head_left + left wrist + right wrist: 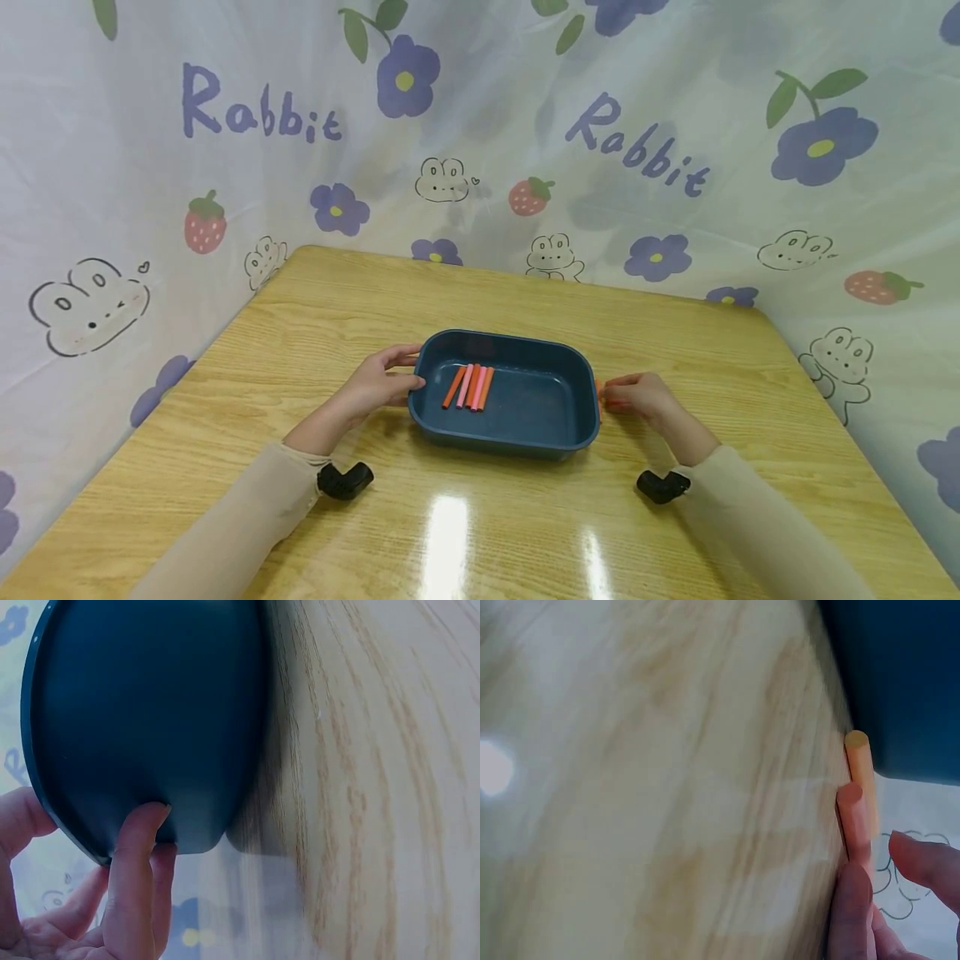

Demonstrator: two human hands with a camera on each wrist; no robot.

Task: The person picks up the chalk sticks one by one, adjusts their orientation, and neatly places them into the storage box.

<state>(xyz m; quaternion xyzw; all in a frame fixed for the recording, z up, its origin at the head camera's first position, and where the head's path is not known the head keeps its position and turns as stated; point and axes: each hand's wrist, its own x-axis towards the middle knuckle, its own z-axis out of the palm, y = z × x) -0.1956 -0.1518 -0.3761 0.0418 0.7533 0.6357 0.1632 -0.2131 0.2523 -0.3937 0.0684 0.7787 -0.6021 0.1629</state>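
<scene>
A dark blue rectangular box (pixel 517 433) rests on the wooden table, with several red, pink and orange chalk sticks (pixel 469 387) lying side by side in its left half. My left hand (pixel 375 383) holds the box by its left end. In the left wrist view, its fingers (pixel 135 862) press on the outer wall close to the rim. Beyond the box's right end, my right hand (pixel 645 396) reaches down to a red chalk stick (pixel 853 810) on the table. One finger touches that stick while the thumb stands apart. An orange chalk stick (pixel 861 769) lies between it and the box wall.
Around the box spreads the light wooden table (pixel 345 300), with glare spots near its front. A white cloth (pixel 480 108) printed with rabbits, flowers and strawberries hangs behind and along both sides. Black mounts (pixel 345 481) sit on both wrists.
</scene>
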